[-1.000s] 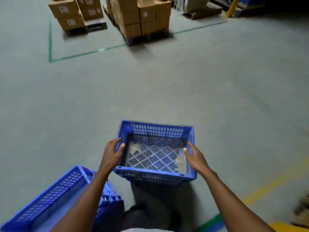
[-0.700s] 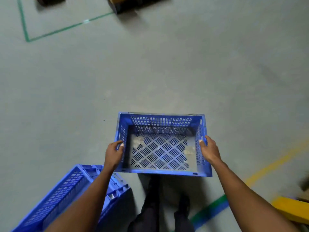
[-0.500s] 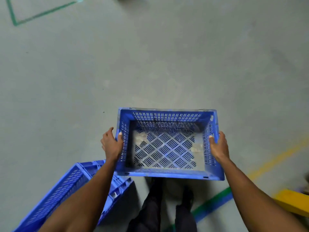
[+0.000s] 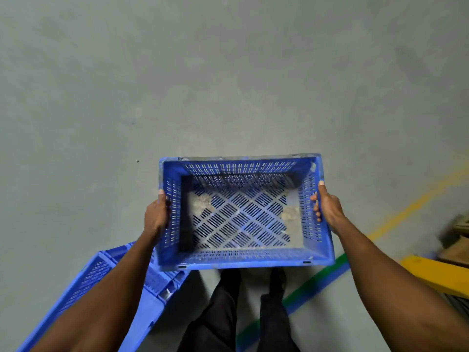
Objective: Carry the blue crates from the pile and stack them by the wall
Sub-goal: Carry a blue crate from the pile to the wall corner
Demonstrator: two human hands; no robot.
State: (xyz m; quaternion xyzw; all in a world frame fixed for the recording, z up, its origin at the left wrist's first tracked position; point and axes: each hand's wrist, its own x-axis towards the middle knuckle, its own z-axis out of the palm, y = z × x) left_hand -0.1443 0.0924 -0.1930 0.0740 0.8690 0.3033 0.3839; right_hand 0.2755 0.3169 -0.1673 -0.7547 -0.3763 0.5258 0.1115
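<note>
Since a second ago your view has tipped down, so the pallets of boxes are out of sight, and the blue crate [image 4: 243,212] has come closer in and squared up in front of you. You hold it between your two hands, open side up, above the floor [image 4: 228,72].

Your left hand [image 4: 156,215] grips the crate's left wall, thumb lying along the rim and the other fingers hidden on the outside. Your right hand [image 4: 328,208] grips the right wall, thumb up on the rim and fingers [image 4: 316,207] curled over onto the inner face. Both hands sit about midway along their walls.

Inside, the crate's slotted bottom shows pale smudges near both hands.

Below and left of your left hand, a second blue crate [image 4: 101,288] lies tilted on the floor, partly hidden by your left forearm. Your dark trouser legs [image 4: 223,308] stand directly under the held crate. Right of them, under your right forearm, a green and blue floor line [image 4: 312,285] runs diagonally. Beyond your right hand a yellow floor line [image 4: 416,201] slants away, and a yellow painted block [image 4: 436,273] sits below your right wrist.
</note>
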